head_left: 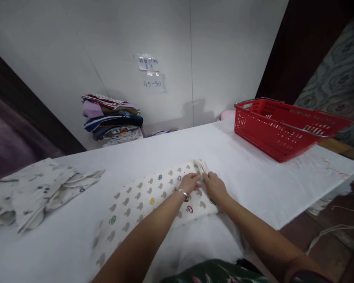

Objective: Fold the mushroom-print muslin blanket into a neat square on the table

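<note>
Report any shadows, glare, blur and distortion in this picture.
Head view: a soft shadow falls on the wall, left of the red basket; head view: small glints show around the lower edge of the upper note; head view: the patterned cloth blurs at its near left end; head view: the basket looks stretched toward the right edge.

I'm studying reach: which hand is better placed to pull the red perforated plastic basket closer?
Probably the right hand: it is nearer the red basket, which stands to the person's right. The left hand is farther; both are at the white mushroom-print cloth.
</note>
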